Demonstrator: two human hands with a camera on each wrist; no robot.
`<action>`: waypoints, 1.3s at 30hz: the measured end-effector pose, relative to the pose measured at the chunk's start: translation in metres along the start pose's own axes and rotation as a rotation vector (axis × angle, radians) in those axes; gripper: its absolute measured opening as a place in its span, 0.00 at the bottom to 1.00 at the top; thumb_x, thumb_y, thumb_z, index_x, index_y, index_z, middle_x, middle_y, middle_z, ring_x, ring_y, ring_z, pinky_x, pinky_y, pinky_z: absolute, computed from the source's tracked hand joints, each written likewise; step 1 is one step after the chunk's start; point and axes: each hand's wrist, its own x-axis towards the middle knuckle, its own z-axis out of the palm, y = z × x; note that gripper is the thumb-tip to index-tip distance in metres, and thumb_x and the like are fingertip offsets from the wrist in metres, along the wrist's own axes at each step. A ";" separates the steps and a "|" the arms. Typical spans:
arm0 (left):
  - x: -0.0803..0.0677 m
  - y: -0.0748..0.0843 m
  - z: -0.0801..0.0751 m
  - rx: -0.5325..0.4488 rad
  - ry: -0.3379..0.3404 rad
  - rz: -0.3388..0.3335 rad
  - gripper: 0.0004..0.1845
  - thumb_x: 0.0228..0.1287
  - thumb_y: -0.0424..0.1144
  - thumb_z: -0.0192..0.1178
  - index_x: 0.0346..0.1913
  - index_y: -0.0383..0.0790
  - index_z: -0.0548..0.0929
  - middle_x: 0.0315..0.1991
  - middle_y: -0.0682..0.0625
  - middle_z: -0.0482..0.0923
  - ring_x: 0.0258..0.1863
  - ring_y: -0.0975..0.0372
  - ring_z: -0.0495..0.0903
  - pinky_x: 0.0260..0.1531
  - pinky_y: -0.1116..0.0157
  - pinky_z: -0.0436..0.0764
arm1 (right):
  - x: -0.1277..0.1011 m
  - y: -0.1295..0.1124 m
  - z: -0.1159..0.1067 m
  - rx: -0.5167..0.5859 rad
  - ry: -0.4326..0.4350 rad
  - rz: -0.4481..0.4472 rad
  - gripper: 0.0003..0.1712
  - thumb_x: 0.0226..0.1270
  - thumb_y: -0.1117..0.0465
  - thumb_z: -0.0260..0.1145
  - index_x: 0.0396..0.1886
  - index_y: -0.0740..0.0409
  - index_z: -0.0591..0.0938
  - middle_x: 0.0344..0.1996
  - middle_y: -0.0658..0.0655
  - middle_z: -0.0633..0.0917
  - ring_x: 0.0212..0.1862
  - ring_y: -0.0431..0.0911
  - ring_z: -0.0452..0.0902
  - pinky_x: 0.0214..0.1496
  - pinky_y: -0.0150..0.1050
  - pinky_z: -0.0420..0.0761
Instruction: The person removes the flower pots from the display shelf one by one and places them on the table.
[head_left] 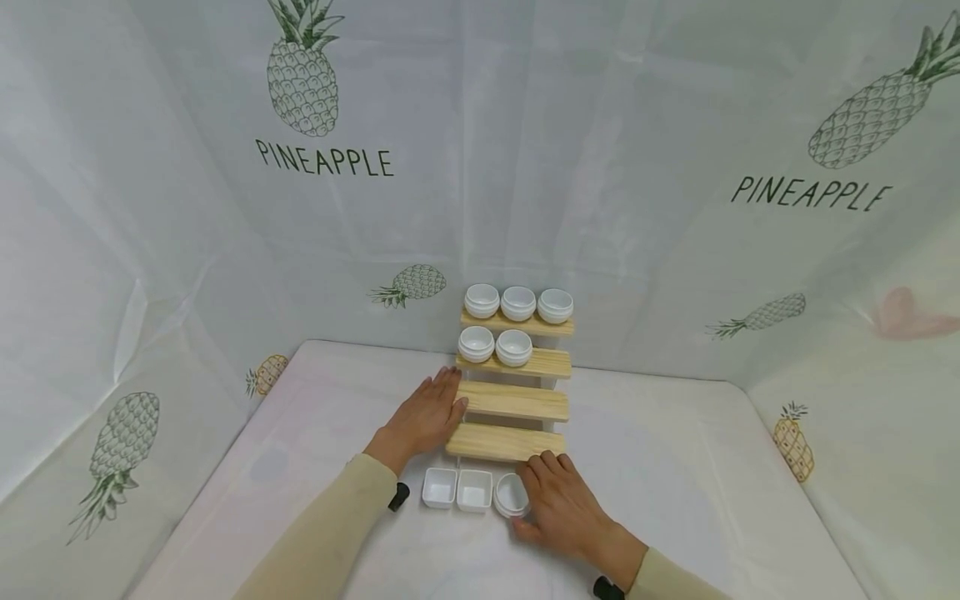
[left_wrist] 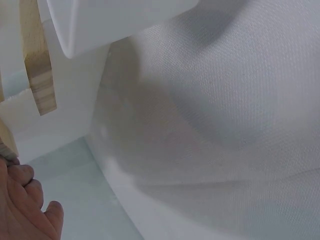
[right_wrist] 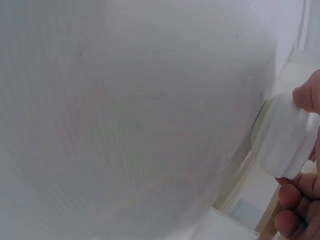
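Observation:
My right hand (head_left: pixel 562 507) pinches a round white bowl (head_left: pixel 511 497) on the table in front of a stepped wooden rack (head_left: pixel 506 442). In the right wrist view, the thumb and fingers hold this bowl (right_wrist: pixel 281 140) from two sides. My left hand (head_left: pixel 422 418) lies along the rack's left side, fingers extended and touching its boards. The left wrist view shows that hand (left_wrist: pixel 25 200) at a board's end. Two white square dishes, the left one (head_left: pixel 439 487) and the middle one (head_left: pixel 474 491), stand in a row beside the round bowl.
Three round bowls, including a middle one (head_left: pixel 518 303), line the rack's top board. Two more, one at the left (head_left: pixel 476 343), occupy the second board. The two lower boards are bare. A pineapple-printed cloth (head_left: pixel 600 208) hangs behind the white-covered table (head_left: pixel 675 467).

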 end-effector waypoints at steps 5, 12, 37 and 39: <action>0.001 0.000 -0.001 0.011 -0.006 -0.002 0.37 0.87 0.56 0.32 0.85 0.33 0.50 0.85 0.39 0.50 0.86 0.51 0.47 0.85 0.49 0.53 | 0.002 0.002 -0.001 -0.005 -0.002 -0.015 0.38 0.55 0.30 0.71 0.49 0.57 0.83 0.39 0.50 0.80 0.40 0.45 0.69 0.42 0.39 0.68; -0.001 0.003 -0.006 0.012 -0.018 -0.003 0.37 0.88 0.56 0.32 0.85 0.32 0.51 0.85 0.39 0.51 0.86 0.50 0.48 0.85 0.49 0.53 | 0.004 0.002 -0.004 -0.002 0.017 -0.037 0.37 0.55 0.30 0.71 0.47 0.57 0.84 0.36 0.50 0.79 0.39 0.45 0.67 0.40 0.38 0.67; -0.003 0.005 -0.007 0.002 -0.013 0.003 0.37 0.87 0.55 0.32 0.85 0.33 0.51 0.85 0.39 0.50 0.86 0.50 0.47 0.85 0.49 0.52 | 0.004 0.001 -0.005 -0.052 0.015 -0.040 0.38 0.53 0.28 0.71 0.46 0.56 0.84 0.35 0.49 0.79 0.38 0.44 0.66 0.39 0.36 0.66; -0.004 0.006 -0.007 -0.010 -0.004 0.007 0.37 0.87 0.54 0.34 0.84 0.31 0.52 0.85 0.38 0.52 0.86 0.49 0.48 0.84 0.48 0.54 | 0.004 0.000 -0.007 -0.059 0.026 -0.047 0.37 0.53 0.29 0.70 0.45 0.56 0.84 0.35 0.49 0.78 0.37 0.44 0.66 0.38 0.36 0.65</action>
